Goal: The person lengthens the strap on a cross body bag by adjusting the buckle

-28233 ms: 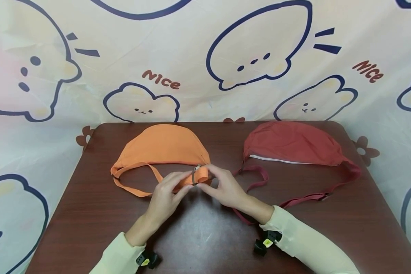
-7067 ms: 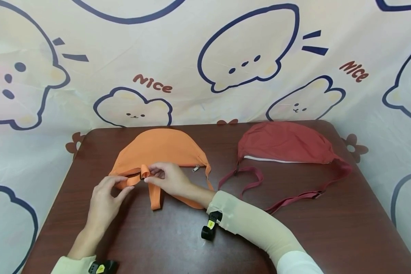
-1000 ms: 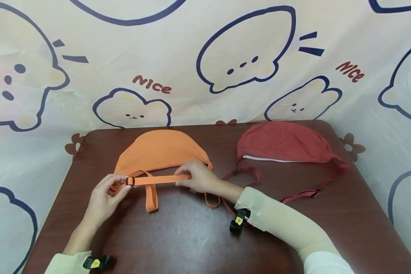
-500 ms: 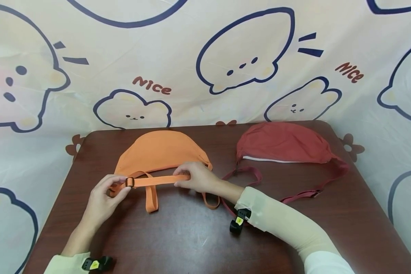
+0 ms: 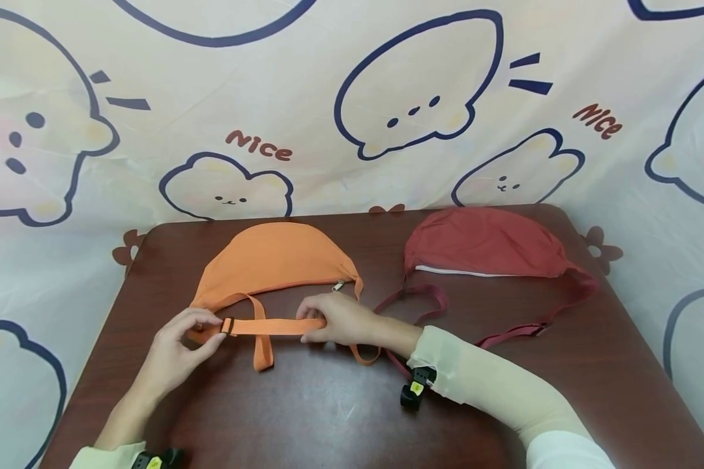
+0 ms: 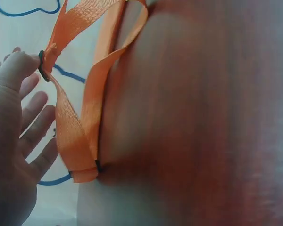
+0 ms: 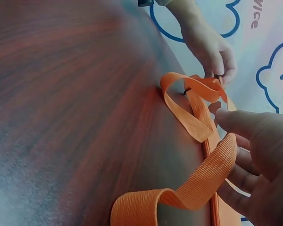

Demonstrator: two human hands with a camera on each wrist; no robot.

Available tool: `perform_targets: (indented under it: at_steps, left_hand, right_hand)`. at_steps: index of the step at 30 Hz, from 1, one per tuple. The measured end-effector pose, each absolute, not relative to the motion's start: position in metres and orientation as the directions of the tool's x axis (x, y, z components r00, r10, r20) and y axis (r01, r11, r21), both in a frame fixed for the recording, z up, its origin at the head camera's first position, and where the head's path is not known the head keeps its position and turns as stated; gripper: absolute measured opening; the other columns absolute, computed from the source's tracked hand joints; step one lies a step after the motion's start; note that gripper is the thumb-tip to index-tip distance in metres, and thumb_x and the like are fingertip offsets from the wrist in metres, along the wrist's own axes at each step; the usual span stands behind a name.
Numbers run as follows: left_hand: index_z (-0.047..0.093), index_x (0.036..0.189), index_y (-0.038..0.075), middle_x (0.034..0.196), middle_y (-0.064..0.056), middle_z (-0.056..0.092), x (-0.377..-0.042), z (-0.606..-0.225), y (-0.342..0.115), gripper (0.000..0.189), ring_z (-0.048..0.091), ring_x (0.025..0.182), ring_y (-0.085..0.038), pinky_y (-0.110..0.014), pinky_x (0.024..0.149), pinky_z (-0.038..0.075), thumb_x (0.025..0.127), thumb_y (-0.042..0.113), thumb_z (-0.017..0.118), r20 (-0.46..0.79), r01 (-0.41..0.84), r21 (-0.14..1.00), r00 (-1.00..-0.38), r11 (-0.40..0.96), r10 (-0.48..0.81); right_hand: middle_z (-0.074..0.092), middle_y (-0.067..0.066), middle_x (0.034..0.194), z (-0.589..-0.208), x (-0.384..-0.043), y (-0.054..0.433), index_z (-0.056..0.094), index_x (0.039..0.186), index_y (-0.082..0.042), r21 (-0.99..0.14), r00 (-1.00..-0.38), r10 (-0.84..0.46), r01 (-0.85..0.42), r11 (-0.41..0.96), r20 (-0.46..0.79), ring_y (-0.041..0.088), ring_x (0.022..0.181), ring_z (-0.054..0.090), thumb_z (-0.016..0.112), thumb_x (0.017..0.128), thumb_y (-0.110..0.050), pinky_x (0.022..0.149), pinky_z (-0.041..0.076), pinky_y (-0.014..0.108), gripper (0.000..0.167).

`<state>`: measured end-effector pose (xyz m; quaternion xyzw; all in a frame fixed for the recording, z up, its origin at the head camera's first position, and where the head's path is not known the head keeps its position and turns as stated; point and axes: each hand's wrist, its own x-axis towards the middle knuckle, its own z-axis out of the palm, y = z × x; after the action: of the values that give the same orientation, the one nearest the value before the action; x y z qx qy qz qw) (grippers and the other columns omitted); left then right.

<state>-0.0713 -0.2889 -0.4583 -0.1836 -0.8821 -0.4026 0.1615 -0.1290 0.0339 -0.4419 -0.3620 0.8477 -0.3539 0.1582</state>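
An orange waist bag [image 5: 278, 257] lies on the table with its curved side away from me and its zip pull [image 5: 337, 285] at the right. My left hand [image 5: 173, 352] pinches the dark strap buckle [image 5: 227, 326] between thumb and fingers; the left wrist view shows the thumb on that buckle [image 6: 42, 66]. My right hand [image 5: 343, 319] pinches the orange strap [image 5: 272, 327], which runs straight between both hands. A strap loop [image 5: 263, 355] hangs below it. In the right wrist view, the strap [image 7: 210, 176] passes under the right thumb and curls off.
A dark red waist bag [image 5: 487, 244] with a white zip lies at the right of the brown table [image 5: 340, 417]. Its strap [image 5: 510, 335] trails forward, partly behind my right forearm. A printed cloth [image 5: 328, 98] hangs behind the table.
Earlier, both hands worked close together at the strap; now they stand apart with it stretched between them. Over the last half second both hands and the strap have come slightly nearer, uncovering the zip pull.
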Motion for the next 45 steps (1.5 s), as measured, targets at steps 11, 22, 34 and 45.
perform_targets:
  at_steps: [11, 22, 34, 45]
  left_hand:
    - [0.073, 0.103, 0.005, 0.097, -0.002, 0.066, -0.071, -0.463, -0.288, 0.026, 0.054, 0.087, 0.0, -0.011, 0.073, 0.044, 0.083, -0.01, 0.078, 0.407, 0.385, 0.664, -0.905, 0.641, 0.123]
    - [0.063, 0.123, -0.006, 0.107, -0.022, 0.065, -0.091, -0.454, -0.307, 0.038, 0.063, 0.089, -0.024, -0.02, 0.066, 0.041, 0.102, 0.026, 0.063, 0.147, -0.075, 0.636, -0.965, 0.768, -0.217]
    - [0.054, 0.132, -0.014, 0.12, -0.035, 0.061, -0.111, -0.449, -0.322, 0.054, 0.066, 0.078, -0.022, -0.028, 0.06, 0.055, 0.107, 0.033, 0.053, -0.26, -0.267, 0.646, -0.958, 0.716, -0.123]
    - [0.06, 0.125, -0.015, 0.111, -0.034, 0.066, -0.114, -0.451, -0.326, 0.045, 0.067, 0.067, -0.018, -0.03, 0.058, 0.056, 0.105, 0.025, 0.059, -0.255, -0.268, 0.653, -0.959, 0.708, -0.128]
  right_hand:
    - [0.066, -0.016, 0.093, -0.445, -0.108, 0.037, 0.068, 0.112, -0.021, -0.683, -0.653, -0.757, -0.538, 0.493, -0.032, -0.003, 0.076, 0.057, 0.082, 0.089, -0.028, 0.069, 0.046, 0.017, 0.028]
    - [0.066, -0.017, 0.093, -0.453, -0.103, 0.031, 0.063, 0.129, -0.017, -0.723, -0.622, -0.78, -0.512, 0.465, -0.061, -0.007, 0.068, 0.058, 0.079, 0.091, -0.03, 0.066, 0.048, 0.015, 0.043]
    - [0.066, -0.013, 0.099, -0.442, -0.106, 0.003, 0.067, 0.125, -0.015, -0.705, -0.613, -0.779, -0.496, 0.507, -0.129, -0.005, 0.081, 0.059, 0.07, 0.097, -0.039, 0.073, 0.047, 0.015, 0.037]
    - [0.06, -0.015, 0.075, -0.435, -0.091, -0.023, 0.072, 0.107, -0.019, -0.653, -0.608, -0.793, -0.587, 0.478, -0.034, -0.005, 0.062, 0.048, 0.071, 0.098, -0.028, 0.061, 0.04, 0.012, 0.013]
